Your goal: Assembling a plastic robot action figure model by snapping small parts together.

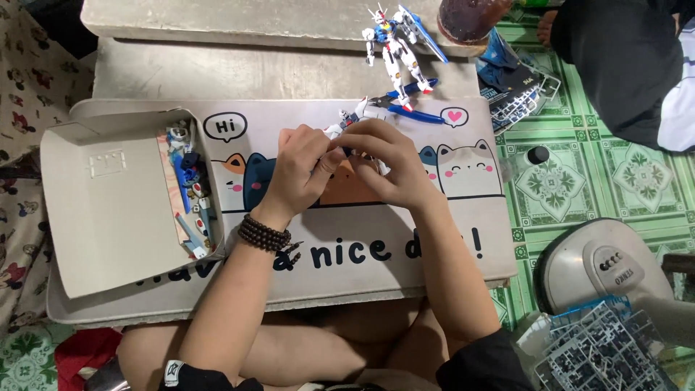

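Sitting cross-legged behind a low table, working at its middle. Pinching a small white and blue model part between both sets of fingertips, left hand closing on it from the near left, right hand curling over it from the right, fingers narrow and bunched tight around the piece. Holding it just above the mat, probably to keep so small a piece steady and close under the eyes while pressing something onto it; not possible to tell exactly which fingers are gripping, since the knuckles are hiding the contact. Wearing a dark bead bracelet on the left wrist.

Keeping a shallow cardboard box lid at the left edge, seemingly as a tray, with loose blue, white and red bits gathered along its right wall within easy reach. Standing a finished white and blue robot figure upright at the far edge, out of the way, with blue-handled nippers lying just beside its feet.

Covering the table with a pale mat printed with cartoon cats. Showing green patterned floor tiles to the right, a grey plastic parts frame at the lower right near a round grey fan base, and another person's dark sleeve at the upper right.
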